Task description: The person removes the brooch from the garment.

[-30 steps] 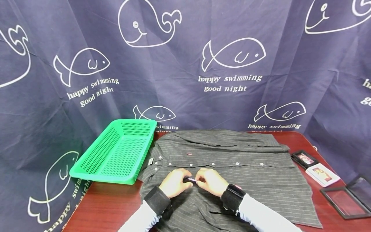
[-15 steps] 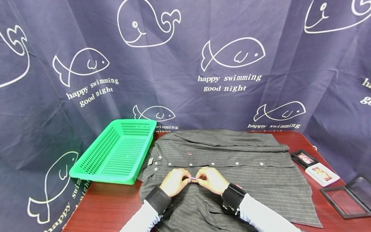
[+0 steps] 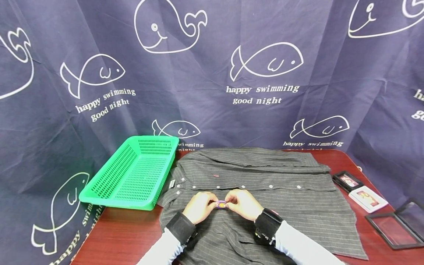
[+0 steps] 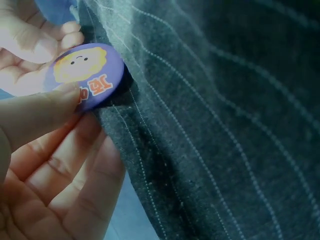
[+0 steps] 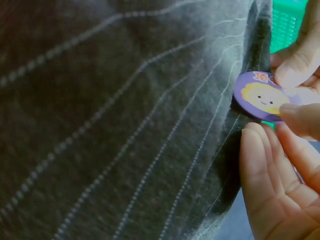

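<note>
A round purple button badge (image 3: 221,204) with a yellow smiling face and orange lettering lies between both hands. My left hand (image 3: 200,207) pinches one edge between thumb and fingers. From the opposite side, my right hand (image 3: 244,205) pinches the badge too, thumb on its printed face. Under the hands spreads a dark grey pinstriped shirt (image 3: 314,206), its row of white buttons running crosswise just beyond them. Both wrist views show the badge (image 4: 111,62) close against the striped cloth (image 5: 120,125). Its back is hidden.
A green plastic basket (image 3: 152,203) stands at the left, beside the shirt collar. Along the right edge of the red-brown table (image 3: 109,235) lie a black case with a picture (image 3: 347,181), a white one (image 3: 368,199) and an opened black frame (image 3: 394,232).
The badge has turned from nearly edge-on until its printed face shows to the head camera. Both hands keep their places, the right one shifting slightly. The shirt lies as before.
</note>
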{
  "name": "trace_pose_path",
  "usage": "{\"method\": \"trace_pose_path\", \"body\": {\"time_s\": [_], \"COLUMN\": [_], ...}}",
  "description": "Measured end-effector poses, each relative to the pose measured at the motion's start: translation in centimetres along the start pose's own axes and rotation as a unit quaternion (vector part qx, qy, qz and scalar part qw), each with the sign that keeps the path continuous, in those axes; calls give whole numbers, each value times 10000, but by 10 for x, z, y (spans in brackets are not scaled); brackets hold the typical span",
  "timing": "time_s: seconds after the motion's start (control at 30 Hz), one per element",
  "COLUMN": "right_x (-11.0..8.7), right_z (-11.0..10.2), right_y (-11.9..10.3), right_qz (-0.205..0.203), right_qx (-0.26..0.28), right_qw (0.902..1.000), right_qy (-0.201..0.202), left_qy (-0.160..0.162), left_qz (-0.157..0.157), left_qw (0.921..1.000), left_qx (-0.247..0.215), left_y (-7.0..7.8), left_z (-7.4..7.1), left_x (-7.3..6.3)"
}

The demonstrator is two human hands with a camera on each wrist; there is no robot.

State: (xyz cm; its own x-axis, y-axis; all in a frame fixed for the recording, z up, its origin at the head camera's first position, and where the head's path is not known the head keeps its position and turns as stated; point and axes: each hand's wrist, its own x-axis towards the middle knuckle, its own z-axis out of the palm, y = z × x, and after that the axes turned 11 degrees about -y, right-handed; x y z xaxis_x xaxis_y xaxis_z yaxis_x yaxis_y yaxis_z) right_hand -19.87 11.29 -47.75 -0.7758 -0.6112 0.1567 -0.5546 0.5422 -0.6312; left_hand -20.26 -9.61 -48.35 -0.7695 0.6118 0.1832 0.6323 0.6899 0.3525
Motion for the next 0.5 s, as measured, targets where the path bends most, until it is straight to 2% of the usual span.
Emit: {"method": "trace_pose_path", "body": {"time_s": [0.23, 0.5], "right_x": [3, 4], "right_z": [2, 1], "right_y": [5, 6], "right_qz": [6, 160], "right_qx": [60, 659], "right_qw": [9999, 9973], "right_qy": [-135, -299], "left_qy": [69, 66], "left_qz": [77, -35], "left_qw": [9999, 10000], "left_qx": [-41, -43], "left_y": [-1, -2], "left_z": [2, 5], "left_x": [0, 1]}}
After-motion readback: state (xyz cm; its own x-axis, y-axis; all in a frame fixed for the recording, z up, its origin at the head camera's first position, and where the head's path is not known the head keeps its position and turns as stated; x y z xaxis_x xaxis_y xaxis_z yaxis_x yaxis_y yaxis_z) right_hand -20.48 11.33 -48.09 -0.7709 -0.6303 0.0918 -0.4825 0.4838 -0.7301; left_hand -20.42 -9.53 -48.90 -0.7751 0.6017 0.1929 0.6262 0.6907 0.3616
